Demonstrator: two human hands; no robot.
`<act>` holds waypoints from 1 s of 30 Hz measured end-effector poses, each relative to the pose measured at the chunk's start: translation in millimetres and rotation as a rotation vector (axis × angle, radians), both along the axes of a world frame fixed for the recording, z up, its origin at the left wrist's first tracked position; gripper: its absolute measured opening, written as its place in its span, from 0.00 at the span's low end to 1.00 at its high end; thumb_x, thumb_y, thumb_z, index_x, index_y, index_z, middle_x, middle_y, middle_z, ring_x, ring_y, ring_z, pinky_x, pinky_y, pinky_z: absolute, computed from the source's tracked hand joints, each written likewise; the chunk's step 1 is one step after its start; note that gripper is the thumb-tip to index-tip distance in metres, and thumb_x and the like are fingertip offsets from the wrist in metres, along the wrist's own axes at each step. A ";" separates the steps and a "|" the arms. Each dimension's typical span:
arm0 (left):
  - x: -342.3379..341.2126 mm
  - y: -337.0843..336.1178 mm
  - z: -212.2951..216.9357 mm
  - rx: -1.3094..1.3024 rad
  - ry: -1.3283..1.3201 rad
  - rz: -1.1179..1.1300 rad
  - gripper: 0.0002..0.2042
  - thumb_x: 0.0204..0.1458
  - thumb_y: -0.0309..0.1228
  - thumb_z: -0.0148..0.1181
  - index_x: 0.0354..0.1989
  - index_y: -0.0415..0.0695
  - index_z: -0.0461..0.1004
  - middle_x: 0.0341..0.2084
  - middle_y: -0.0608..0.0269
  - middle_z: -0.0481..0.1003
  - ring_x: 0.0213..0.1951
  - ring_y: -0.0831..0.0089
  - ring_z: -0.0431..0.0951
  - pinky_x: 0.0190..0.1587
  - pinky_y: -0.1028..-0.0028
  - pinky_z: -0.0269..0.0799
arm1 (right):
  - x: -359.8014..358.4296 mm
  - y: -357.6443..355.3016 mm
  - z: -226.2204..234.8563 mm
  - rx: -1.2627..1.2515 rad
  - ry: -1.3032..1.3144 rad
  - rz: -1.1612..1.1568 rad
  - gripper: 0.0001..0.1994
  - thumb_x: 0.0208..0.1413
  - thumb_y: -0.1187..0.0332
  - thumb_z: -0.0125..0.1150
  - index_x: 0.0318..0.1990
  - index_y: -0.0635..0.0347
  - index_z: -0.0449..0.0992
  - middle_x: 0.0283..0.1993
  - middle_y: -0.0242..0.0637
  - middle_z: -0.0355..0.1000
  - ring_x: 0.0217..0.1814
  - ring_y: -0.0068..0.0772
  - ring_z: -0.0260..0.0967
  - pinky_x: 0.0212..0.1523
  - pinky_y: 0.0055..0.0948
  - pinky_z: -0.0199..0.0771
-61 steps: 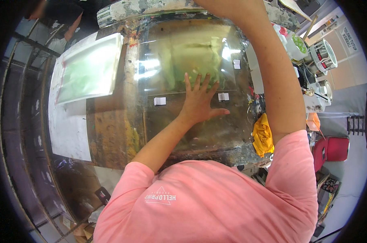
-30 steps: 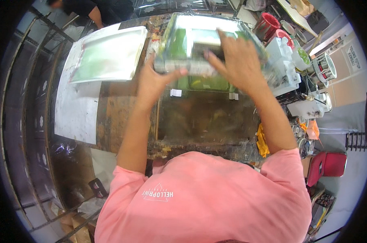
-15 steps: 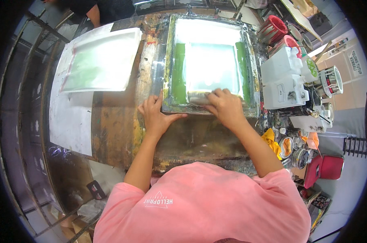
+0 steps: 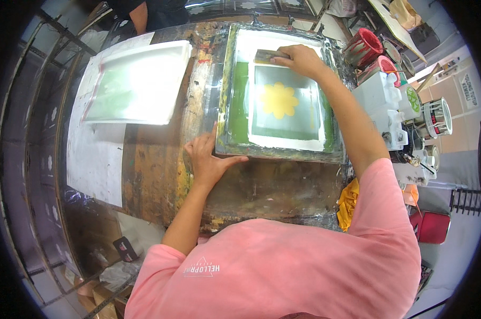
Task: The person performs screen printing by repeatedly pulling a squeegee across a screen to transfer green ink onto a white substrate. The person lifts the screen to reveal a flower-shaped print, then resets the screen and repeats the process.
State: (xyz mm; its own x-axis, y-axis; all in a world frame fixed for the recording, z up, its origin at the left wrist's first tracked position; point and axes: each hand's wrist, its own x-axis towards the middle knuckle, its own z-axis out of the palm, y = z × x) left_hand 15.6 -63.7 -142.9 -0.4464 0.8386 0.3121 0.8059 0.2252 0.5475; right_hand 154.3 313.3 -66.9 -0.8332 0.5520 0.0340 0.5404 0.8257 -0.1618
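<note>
A screen-printing frame (image 4: 223,135) with a green mesh border (image 4: 239,101) lies on the worktable in front of me. Through its pale middle window shows a yellow flower shape (image 4: 278,100). Near the far end of the screen, my right hand (image 4: 303,59) is closed on a squeegee (image 4: 269,55), whose blade part is partly hidden by the fingers. My left hand (image 4: 207,158) rests against the near left corner of the frame. Its thumb lies along the near edge and its index finger along the left side, fingers spread. White ink streaks border the window.
Another whitish screen (image 4: 139,85) lies on white paper (image 4: 94,165) at left. Along the right stand red-stained paint pots (image 4: 363,47), white plastic jugs (image 4: 376,98) and a yellow cloth (image 4: 348,204). At top left is another person's arm (image 4: 139,18). Metal racks run down the left.
My right hand has moved with the squeegee from the near end of the screen to the far end. The yellow flower now shows in the window. My left hand stays at the corner.
</note>
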 end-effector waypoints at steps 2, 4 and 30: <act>-0.3 -1.4 -2.2 0.020 -0.029 -0.008 0.60 0.27 0.69 0.78 0.71 0.43 0.71 0.29 0.63 0.71 0.39 0.64 0.69 0.54 0.62 0.57 | 0.0 6.6 -11.6 0.064 0.110 0.016 0.26 0.65 0.37 0.55 0.50 0.49 0.82 0.43 0.42 0.81 0.50 0.50 0.79 0.47 0.51 0.79; 0.4 -0.8 -3.8 0.063 0.017 -0.009 0.60 0.28 0.70 0.77 0.71 0.43 0.71 0.26 0.63 0.69 0.36 0.65 0.67 0.53 0.62 0.57 | 0.7 2.3 -24.4 0.155 0.112 0.006 0.25 0.65 0.38 0.56 0.49 0.49 0.83 0.42 0.41 0.81 0.49 0.50 0.80 0.46 0.51 0.80; 22.1 45.5 89.7 0.618 -0.589 -0.055 0.48 0.53 0.49 0.78 0.73 0.30 0.61 0.55 0.49 0.74 0.55 0.64 0.72 0.61 0.64 0.67 | 67.5 -194.0 117.7 0.597 0.475 -0.075 0.16 0.60 0.53 0.63 0.39 0.57 0.80 0.34 0.39 0.76 0.42 0.44 0.76 0.49 0.48 0.64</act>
State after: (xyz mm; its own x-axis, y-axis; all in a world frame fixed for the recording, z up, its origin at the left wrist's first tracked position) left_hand 37.7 -18.2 -53.2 -0.6427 0.6197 0.4505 0.3525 -0.2828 0.8920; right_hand 221.8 119.2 50.8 -0.6157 0.3818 0.6893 0.5822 0.8099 0.0713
